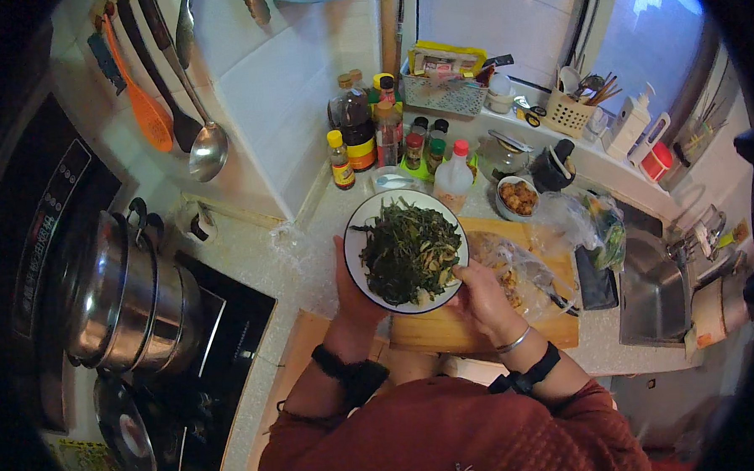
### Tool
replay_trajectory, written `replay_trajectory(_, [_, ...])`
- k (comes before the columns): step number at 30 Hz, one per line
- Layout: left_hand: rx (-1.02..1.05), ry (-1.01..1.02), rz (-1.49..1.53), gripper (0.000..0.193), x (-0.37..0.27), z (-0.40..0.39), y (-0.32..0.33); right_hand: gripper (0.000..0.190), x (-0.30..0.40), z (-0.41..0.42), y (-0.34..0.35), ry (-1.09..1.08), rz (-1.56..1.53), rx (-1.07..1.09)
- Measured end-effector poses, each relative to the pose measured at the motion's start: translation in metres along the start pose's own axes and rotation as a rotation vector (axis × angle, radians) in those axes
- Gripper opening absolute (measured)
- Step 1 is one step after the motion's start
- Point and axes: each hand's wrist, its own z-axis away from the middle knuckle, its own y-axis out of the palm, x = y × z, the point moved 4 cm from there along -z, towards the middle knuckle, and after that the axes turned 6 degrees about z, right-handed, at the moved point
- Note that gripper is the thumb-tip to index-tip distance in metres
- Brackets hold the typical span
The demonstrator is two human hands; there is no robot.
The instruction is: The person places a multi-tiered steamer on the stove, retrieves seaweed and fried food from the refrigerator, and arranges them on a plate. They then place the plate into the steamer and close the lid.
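A white plate (358,279) with a dark rim is held up in front of me by both hands. Cooked leafy greens (403,253) are heaped on it, with pale pieces that look like garlic at the right side. My left hand (354,294) supports the plate's left edge, its fingers mostly hidden underneath. My right hand (484,297) grips the lower right edge, thumb over the rim. Below and behind the plate lies a wooden cutting board (432,333). A clear plastic bag (530,279) with brownish food in it rests on the board.
Left, a stacked metal steamer pot (133,296) stands on the black cooktop (229,324) beside a frying pan (125,429). Seasoning bottles (353,120) crowd the back corner. A bowl of browned food (517,198) sits behind the board. The sink (654,286) is at right.
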Motion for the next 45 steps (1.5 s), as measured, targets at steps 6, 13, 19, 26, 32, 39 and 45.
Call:
replay_trajectory(6, [-0.140, -0.008, -0.269, 0.065, 0.005, 0.021, 0.004, 0.025, 0.003, -0.006, -0.004, -0.017, 0.118, -0.060])
replay_trajectory(13, [-0.308, -0.181, -0.423, 0.054, -0.013, 0.071, -0.032, 0.028, -0.025, 0.005, -0.022, 0.142, 0.236, 0.022])
replay_trajectory(19, [-0.443, 0.065, -0.444, 0.050, -0.013, 0.068, -0.047, 0.039, -0.004, 0.009, -0.020, 0.151, 0.446, 0.262])
replay_trajectory(26, [-0.419, 0.036, -0.541, 0.055, -0.013, 0.055, -0.045, 0.029, 0.086, -0.039, -0.144, -0.141, 0.312, -0.286])
replay_trajectory(32, [-0.550, 0.034, -0.569, 0.052, 0.008, 0.078, -0.068, 0.027, 0.034, -0.100, -0.238, 0.206, 0.018, -0.500])
replay_trajectory(39, [-0.768, -0.120, -0.572, 0.047, 0.023, 0.117, -0.108, 0.031, 0.005, -0.157, -0.271, 0.129, -0.376, -0.575])
replay_trajectory(45, [-0.781, -0.232, -0.651, 0.049, 0.038, 0.120, -0.123, 0.036, 0.002, -0.174, -0.278, 0.141, -0.340, -0.629])
